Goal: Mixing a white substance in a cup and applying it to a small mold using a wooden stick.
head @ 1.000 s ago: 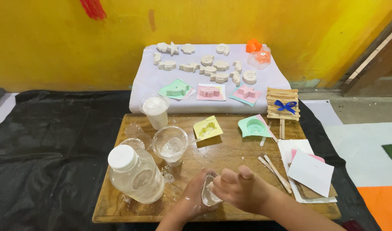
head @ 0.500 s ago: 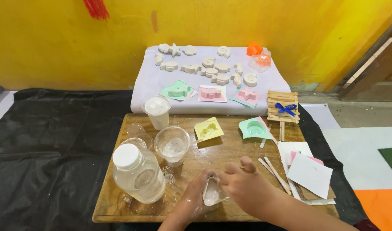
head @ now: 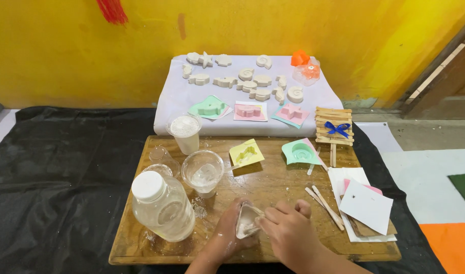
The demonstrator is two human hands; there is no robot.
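Near the counter's (head: 141,253) front edge, the left hand (head: 227,238) clamps a small white mould (head: 246,221) tilted on edge, steadying it while the right hand (head: 288,231) closes its fingers on the rim, beside a capped bottle (head: 161,205).

Green shell mould (head: 300,151), yellow mould (head: 246,153), capped bottle (head: 161,207) on the wooden board (head: 273,182).

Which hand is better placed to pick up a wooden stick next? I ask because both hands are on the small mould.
Probably the right hand: the wooden sticks lie just to its right, while the left hand cradles the small mould.
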